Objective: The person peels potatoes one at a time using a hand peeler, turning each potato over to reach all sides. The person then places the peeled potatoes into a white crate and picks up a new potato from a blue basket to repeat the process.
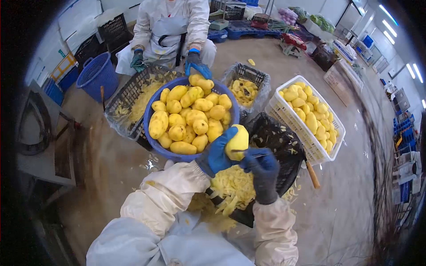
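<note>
My left hand (216, 154), in a blue glove, is closed around a smooth, pale yellow potato (237, 142). My right hand (262, 172), in a dark blue glove, grips a thin-bladed peeling tool (239, 151) whose dark blade lies against the potato's lower side. The handle is hidden in the fingers. Below both hands, pale peelings (233, 186) are heaped in a crate lined with a black bag (279, 144). Just beyond my left hand stands a blue basin (153, 141) full of yellow potatoes (191, 117).
A co-worker (171, 35) sits opposite, one gloved hand (197, 65) at the potatoes. Around the basin stand a peelings crate (120, 108), a lined crate of yellow pieces (265, 86) and a white crate of potatoes (326, 157). A wooden handle (313, 175) sticks out at right.
</note>
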Demonstrator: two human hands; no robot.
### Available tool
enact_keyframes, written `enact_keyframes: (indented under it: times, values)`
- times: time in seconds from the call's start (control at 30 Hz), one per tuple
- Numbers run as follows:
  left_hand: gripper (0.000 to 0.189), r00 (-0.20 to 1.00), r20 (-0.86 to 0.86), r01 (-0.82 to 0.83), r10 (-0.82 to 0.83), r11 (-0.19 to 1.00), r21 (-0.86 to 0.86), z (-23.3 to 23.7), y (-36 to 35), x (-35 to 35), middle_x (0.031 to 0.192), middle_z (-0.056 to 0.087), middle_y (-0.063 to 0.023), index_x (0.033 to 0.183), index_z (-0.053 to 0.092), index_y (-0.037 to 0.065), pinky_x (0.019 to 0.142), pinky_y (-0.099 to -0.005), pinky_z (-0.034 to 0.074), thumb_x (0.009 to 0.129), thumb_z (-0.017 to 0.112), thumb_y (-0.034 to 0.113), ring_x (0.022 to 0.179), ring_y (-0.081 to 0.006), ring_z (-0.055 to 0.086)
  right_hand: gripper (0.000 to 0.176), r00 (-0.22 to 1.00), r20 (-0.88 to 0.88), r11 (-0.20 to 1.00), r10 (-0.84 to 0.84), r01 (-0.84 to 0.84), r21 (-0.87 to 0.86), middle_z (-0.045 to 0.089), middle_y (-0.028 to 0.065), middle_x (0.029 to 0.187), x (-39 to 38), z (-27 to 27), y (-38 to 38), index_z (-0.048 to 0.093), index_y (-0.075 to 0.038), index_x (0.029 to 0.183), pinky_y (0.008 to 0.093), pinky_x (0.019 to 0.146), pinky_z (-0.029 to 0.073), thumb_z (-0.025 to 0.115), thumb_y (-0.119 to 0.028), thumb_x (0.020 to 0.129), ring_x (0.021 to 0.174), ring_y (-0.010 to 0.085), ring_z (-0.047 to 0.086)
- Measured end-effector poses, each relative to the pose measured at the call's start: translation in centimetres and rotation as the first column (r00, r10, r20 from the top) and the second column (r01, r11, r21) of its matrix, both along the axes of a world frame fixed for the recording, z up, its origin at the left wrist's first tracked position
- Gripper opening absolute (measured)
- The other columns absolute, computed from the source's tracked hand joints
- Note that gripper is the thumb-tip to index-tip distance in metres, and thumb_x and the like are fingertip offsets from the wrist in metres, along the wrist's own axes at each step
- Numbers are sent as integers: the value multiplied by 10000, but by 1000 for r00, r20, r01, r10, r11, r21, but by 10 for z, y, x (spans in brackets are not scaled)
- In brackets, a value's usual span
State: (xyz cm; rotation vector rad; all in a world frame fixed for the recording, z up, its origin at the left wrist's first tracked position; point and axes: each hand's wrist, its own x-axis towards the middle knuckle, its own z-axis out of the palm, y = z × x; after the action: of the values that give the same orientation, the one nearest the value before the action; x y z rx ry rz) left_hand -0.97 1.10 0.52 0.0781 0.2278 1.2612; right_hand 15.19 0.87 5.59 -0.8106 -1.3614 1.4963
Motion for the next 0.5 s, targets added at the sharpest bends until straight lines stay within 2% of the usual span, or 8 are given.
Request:
enact_keyframes:
  times: [0.07, 0.1, 0.17, 0.27, 0.3, 0.4, 0.47, 0.5]
  values:
    - [396, 1000, 14, -23, 24, 998, -57, -1, -2, 1, 1050, 613, -145, 1211, 496, 46, 821, -437, 535, 909, 587, 286, 933, -268, 621, 87, 991, 98, 995, -91, 87, 38, 606, 34, 732, -5, -16, 7, 608, -23, 875, 219, 537, 446, 642, -100, 857, 612, 106, 578]
    - [398, 997, -70, -33, 28, 997, -75, 10, -7, 2, 1046, 616, -141, 1212, 496, 44, 814, -429, 538, 908, 588, 284, 926, -268, 623, 87, 991, 97, 995, -92, 88, 38, 606, 34, 732, 4, -18, 20, 608, -23, 875, 219, 537, 446, 642, -100, 857, 612, 106, 578]
    - [423, 990, -138, -17, 10, 999, -43, 12, -7, 1, 1057, 618, -143, 1227, 489, 44, 799, -413, 542, 902, 587, 296, 922, -285, 625, 110, 929, -34, 930, -368, 368, 2, 644, 53, 751, 29, -10, 47, 624, -18, 914, 207, 528, 431, 656, -110, 863, 603, 104, 581]
    - [457, 998, -52, -20, 17, 999, -51, 7, -3, -3, 1100, 603, -159, 1248, 476, 46, 819, -435, 533, 899, 577, 324, 962, -302, 613, 100, 976, -38, 969, -214, 207, -132, 629, 49, 721, 17, 1, 26, 622, -24, 896, 218, 526, 431, 638, -120, 874, 582, 106, 567]
    - [457, 999, -52, -18, 15, 999, -50, 7, -3, -3, 1100, 603, -159, 1248, 476, 46, 819, -435, 533, 899, 577, 324, 962, -302, 613, 83, 994, -31, 987, -103, 98, -124, 613, 43, 700, 4, 11, 11, 618, -25, 885, 225, 523, 430, 626, -106, 875, 565, 106, 553]
    - [521, 995, 63, 78, -82, 995, 58, 13, -9, -3, 1148, 576, -174, 1295, 438, 37, 845, -471, 516, 893, 569, 341, 1024, -326, 590, 78, 997, 70, 996, -30, 36, -85, 599, 39, 689, 7, 4, 19, 612, -26, 883, 230, 516, 425, 618, -103, 876, 559, 105, 542]
    - [581, 972, -78, 228, -221, 968, 103, 23, -15, -1, 1192, 555, -179, 1340, 395, 35, 864, -491, 502, 882, 575, 344, 1070, -340, 568, 67, 991, 2, 987, -133, 133, -85, 591, 34, 686, 27, 1, 41, 611, -35, 892, 231, 515, 421, 614, -99, 871, 570, 106, 543]
    - [646, 965, -151, 240, -213, 952, 192, 28, -16, 2, 1210, 547, -178, 1372, 359, 35, 860, -487, 504, 864, 593, 359, 1077, -353, 566, 68, 975, 3, 975, -221, 221, 27, 587, 30, 682, 37, 4, 46, 612, -42, 895, 231, 515, 420, 615, -104, 869, 573, 105, 544]
